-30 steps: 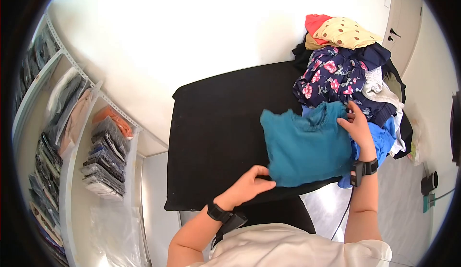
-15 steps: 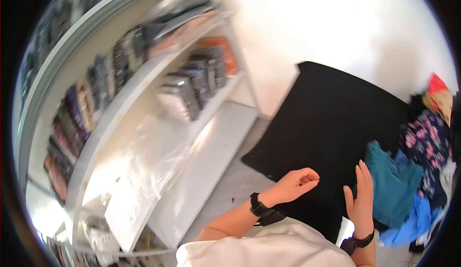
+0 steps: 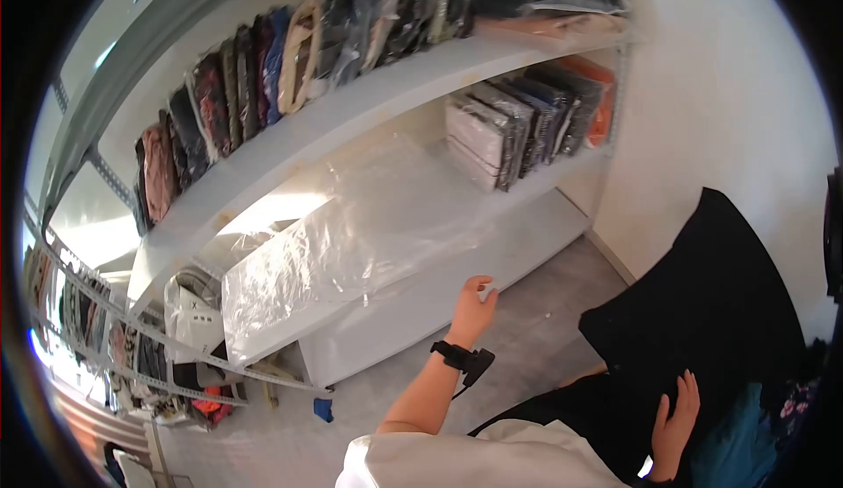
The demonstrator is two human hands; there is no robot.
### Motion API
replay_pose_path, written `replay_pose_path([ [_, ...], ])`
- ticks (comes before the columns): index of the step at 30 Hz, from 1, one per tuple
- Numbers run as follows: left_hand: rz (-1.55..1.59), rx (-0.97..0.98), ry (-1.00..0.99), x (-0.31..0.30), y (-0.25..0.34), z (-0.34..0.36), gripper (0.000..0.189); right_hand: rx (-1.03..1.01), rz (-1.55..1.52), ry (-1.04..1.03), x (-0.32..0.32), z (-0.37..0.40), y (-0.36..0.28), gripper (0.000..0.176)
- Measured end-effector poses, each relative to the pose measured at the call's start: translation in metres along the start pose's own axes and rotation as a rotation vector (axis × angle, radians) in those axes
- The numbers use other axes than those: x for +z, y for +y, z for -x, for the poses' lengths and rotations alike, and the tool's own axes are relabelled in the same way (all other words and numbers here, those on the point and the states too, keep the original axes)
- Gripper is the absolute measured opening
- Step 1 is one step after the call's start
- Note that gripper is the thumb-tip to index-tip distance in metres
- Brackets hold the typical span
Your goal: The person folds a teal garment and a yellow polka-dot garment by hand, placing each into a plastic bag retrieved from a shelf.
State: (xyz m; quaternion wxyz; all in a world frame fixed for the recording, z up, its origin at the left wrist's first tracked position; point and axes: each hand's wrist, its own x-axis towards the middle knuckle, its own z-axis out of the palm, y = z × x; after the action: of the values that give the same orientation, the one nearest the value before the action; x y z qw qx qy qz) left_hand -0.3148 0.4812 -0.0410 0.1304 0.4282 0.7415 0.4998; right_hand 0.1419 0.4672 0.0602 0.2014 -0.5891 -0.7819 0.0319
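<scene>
My left hand [image 3: 474, 311] is held in the air in front of the lower shelves, its fingers loosely curled with a gap to the thumb and nothing in them. Nearest to it is the grey bottom shelf [image 3: 439, 312]; above that, a clear plastic sheet [image 3: 351, 233] lies spread on a shelf. My right hand [image 3: 676, 422] hovers over the black table [image 3: 702, 304], fingers extended and empty. Beside it lies a teal garment [image 3: 733, 444], partly cut off by the view's dark edge. Both wrists wear black bands.
Folded clothes in clear bags [image 3: 255, 67] stand along the upper shelf. More bagged garments [image 3: 518, 128] stand on the shelf below. A white plastic bag [image 3: 193, 312] sits at the left end. A small blue piece [image 3: 323, 409] lies on the grey floor [image 3: 527, 348]. Hanging clothes are at far left.
The view has turned left toward the shelving, so the table and clothes sit farther right. My left hand has moved from over the table toward the shelves. My right hand stays near the teal garment.
</scene>
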Motion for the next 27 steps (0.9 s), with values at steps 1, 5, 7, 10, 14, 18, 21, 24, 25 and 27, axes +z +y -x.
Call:
replay_pose_path([
  [1, 0.063, -0.101, 0.047, -0.005, -0.027, -0.004, 0.029, 0.014, 0.004, -0.01, 0.001, -0.001, 0.0, 0.041],
  [5, 0.132, -0.268, 0.272, -0.041, -0.082, -0.004, 0.032, 0.024, 0.065, -0.006, 0.004, 0.0, 0.0, 0.039],
  [7, -0.046, -0.205, 0.356, -0.057, -0.098, -0.003, 0.032, 0.031, 0.075, -0.009, 0.004, 0.0, -0.004, 0.038],
  [10, -0.23, -0.087, 0.479, -0.076, -0.101, -0.003, 0.028, 0.042, 0.102, -0.01, 0.006, 0.0, -0.004, 0.038],
  [14, -0.52, -0.033, 0.213, -0.072, -0.098, -0.01, 0.039, 0.055, 0.114, -0.005, 0.005, 0.0, -0.006, 0.037],
  [18, -1.007, 0.248, 0.182, -0.051, -0.119, -0.041, 0.044, 0.05, 0.144, 0.017, 0.009, 0.001, -0.003, 0.037],
  [21, -0.948, 0.3, 0.275, -0.05, -0.124, -0.07, 0.032, 0.057, 0.146, 0.021, 0.007, 0.0, -0.008, 0.037],
  [24, -0.889, 0.139, 0.014, -0.066, -0.11, -0.096, 0.023, 0.073, 0.162, 0.022, 0.006, 0.001, -0.012, 0.036],
  [25, -0.899, 0.215, 0.103, -0.065, -0.113, -0.102, 0.018, 0.084, 0.149, 0.019, 0.005, 0.001, -0.014, 0.036],
  [27, -0.847, 0.183, 0.133, -0.067, -0.11, -0.113, 0.017, 0.096, 0.133, 0.022, 0.0, -0.005, -0.021, 0.036],
])
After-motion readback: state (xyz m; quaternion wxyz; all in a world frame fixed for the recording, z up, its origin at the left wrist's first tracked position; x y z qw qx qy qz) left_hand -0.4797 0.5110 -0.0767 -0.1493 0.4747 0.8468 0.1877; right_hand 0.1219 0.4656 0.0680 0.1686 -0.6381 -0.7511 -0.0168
